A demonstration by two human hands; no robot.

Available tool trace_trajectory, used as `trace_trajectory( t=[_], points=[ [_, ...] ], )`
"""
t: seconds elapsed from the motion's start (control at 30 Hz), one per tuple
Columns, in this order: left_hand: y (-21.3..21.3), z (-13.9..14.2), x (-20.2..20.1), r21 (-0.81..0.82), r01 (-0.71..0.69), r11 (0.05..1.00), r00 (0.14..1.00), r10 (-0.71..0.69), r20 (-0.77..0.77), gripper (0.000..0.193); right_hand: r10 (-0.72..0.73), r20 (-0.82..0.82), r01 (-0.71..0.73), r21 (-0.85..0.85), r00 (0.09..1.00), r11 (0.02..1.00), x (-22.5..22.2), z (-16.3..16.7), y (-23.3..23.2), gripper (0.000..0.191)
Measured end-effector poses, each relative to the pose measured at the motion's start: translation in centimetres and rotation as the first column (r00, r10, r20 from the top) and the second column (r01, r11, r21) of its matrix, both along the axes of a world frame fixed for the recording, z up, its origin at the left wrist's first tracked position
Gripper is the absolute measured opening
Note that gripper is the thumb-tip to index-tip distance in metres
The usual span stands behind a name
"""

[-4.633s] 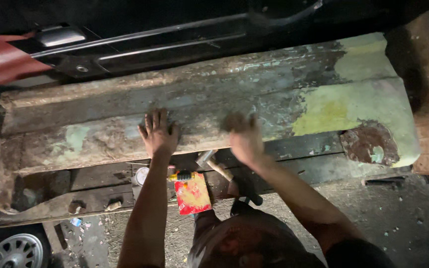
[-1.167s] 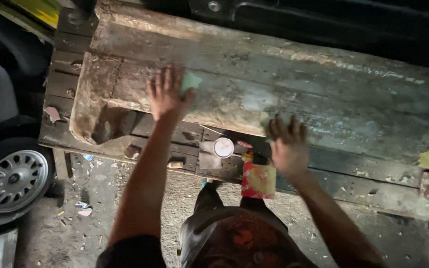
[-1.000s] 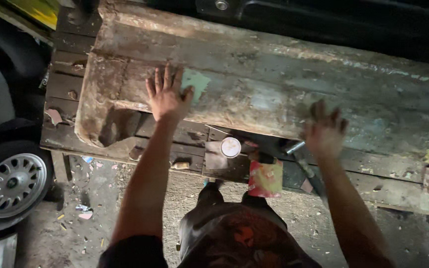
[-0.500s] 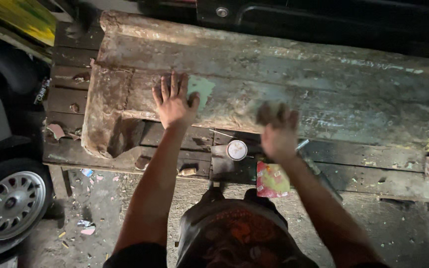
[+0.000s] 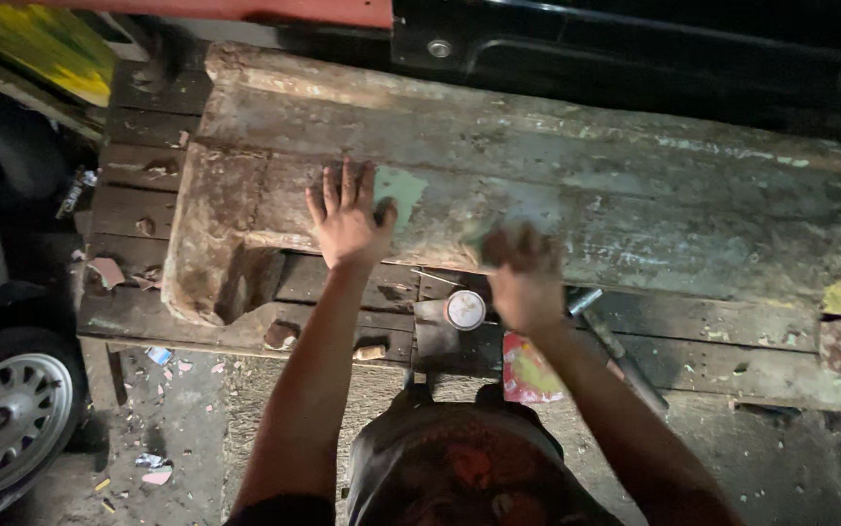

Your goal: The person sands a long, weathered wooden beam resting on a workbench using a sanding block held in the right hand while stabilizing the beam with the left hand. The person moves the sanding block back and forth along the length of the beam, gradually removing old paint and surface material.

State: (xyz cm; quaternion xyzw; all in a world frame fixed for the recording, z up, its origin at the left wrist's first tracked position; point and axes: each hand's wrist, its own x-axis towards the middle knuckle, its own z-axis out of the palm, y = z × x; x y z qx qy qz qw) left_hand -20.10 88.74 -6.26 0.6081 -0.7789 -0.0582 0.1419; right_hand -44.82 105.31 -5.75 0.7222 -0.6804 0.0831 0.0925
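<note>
We see a long, weathered metal panel, rusted and flaked with pale green paint, lying flat across a dark slatted wooden tabletop. It looks heavy, stiff and rough, with corroded edges likely sharp, so we judge it best gripped along the thicker near lip or the folded left end. Our left hand lies flat on the panel, fingers spread, grasping nothing. Our right hand is blurred at the panel's near edge; we cannot tell whether it is clenched or released. Just below it sit a red packet, a hammer and a small round white lid.
</note>
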Motion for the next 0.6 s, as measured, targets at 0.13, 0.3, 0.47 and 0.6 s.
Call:
trace_trajectory(
  t=[0.13, 0.3, 0.47, 0.6],
  points=[
    [0.0, 0.1, 0.0, -0.01, 0.003, 1.0, 1.0, -0.003, -0.006, 0.073, -0.238, 0.106, 0.221, 0.152, 0.966, 0.963, -3.2, 1.3, -1.8, 0.052],
    [0.0, -0.1, 0.0, -0.038, 0.003, 0.999, 1.0, -0.004, -0.024, 0.071, 0.0, -0.043, 0.005, 0.101, 0.999, 0.995, 0.9, 0.7, -0.1, 0.063],
    [0.1, -0.3, 0.2, -0.03, 0.02, 0.999, 0.999, -0.021, -0.028, 0.072, -0.024, -0.031, 0.028, 0.12, 0.999, 0.992, 2.4, 1.3, -4.2, 0.058],
    [-0.1, -0.1, 0.2, -0.014, 0.012, 1.0, 1.0, -0.012, -0.019, 0.07, -0.054, 0.028, 0.051, 0.095, 0.998, 0.994, 2.4, 1.5, -5.6, 0.062]
  ],
)
